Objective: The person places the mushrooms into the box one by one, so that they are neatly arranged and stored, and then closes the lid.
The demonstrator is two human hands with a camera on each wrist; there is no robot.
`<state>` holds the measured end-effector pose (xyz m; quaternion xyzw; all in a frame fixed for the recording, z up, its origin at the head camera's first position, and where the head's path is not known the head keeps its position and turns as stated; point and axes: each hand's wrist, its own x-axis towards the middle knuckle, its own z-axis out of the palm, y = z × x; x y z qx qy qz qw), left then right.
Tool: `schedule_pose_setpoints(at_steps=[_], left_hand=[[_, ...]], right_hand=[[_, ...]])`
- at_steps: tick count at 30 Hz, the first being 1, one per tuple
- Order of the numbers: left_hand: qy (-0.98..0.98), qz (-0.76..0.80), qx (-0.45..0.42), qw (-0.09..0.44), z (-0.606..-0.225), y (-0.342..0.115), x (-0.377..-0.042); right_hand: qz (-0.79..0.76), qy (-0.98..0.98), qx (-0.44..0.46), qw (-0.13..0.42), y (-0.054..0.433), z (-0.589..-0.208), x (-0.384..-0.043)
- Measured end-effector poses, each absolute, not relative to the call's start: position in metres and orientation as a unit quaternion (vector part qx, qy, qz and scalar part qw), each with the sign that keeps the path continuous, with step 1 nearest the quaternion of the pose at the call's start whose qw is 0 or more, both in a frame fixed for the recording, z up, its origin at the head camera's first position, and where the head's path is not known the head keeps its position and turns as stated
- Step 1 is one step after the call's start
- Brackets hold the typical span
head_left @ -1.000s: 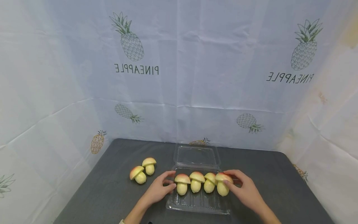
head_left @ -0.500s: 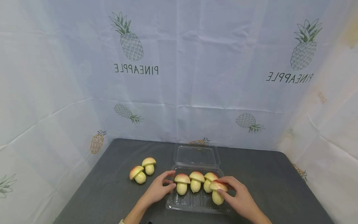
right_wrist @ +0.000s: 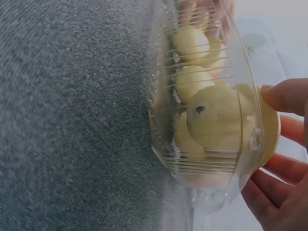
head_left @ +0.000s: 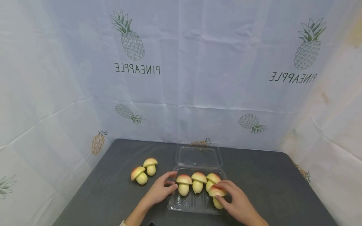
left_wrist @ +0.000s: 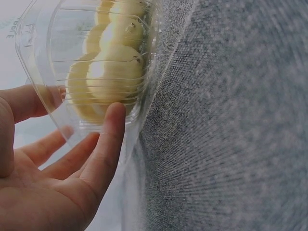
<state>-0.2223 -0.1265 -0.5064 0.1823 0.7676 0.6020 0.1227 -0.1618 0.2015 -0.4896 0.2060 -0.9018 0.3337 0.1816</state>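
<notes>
A clear plastic clamshell box (head_left: 198, 205) lies with its lid folded back, holding a row of yellow toy mushrooms with red-tinged caps. My right hand (head_left: 238, 204) pinches one toy mushroom (head_left: 217, 202) by its cap over the box's front right part. It overlaps the toy mushroom behind it (head_left: 213, 178). Through the box wall in the right wrist view, the held toy mushroom's stem (right_wrist: 211, 115) shows. My left hand (head_left: 158, 190) rests at the box's left side, its fingertips against the clear wall in the left wrist view, beside the leftmost toy mushroom (head_left: 183, 185).
Two more toy mushrooms, one nearer (head_left: 139, 175) and one farther (head_left: 150, 166), lie on the dark table (head_left: 113, 201) left of the box. The box's lid (head_left: 198, 157) lies toward the back. A white pineapple-print curtain (head_left: 203, 88) encloses the table's back and sides.
My right hand has moved the gripped toy mushroom left and toward me, from the row's right end to in front of its neighbour. My left hand has stayed at the box's left side.
</notes>
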Motion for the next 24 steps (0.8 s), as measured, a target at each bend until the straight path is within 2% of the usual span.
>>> schedule_pose_setpoints(at_steps=[6, 15, 24], left_hand=[[0.773, 0.596, 0.184, 0.121, -0.5064, -0.1263, -0.2226], [0.775, 0.592, 0.186, 0.117, -0.5058, -0.1263, -0.2223], [0.775, 0.593, 0.186, 0.114, -0.5058, -0.1259, -0.2213]], right_hand=[[0.303, -0.906, 0.214, 0.205, 0.2003, -0.4932, -0.1629], [0.268, -0.925, 0.193, 0.189, 0.1979, -0.4922, -0.1601], [0.254, -0.923, 0.192, 0.214, 0.1967, -0.4988, -0.1602]])
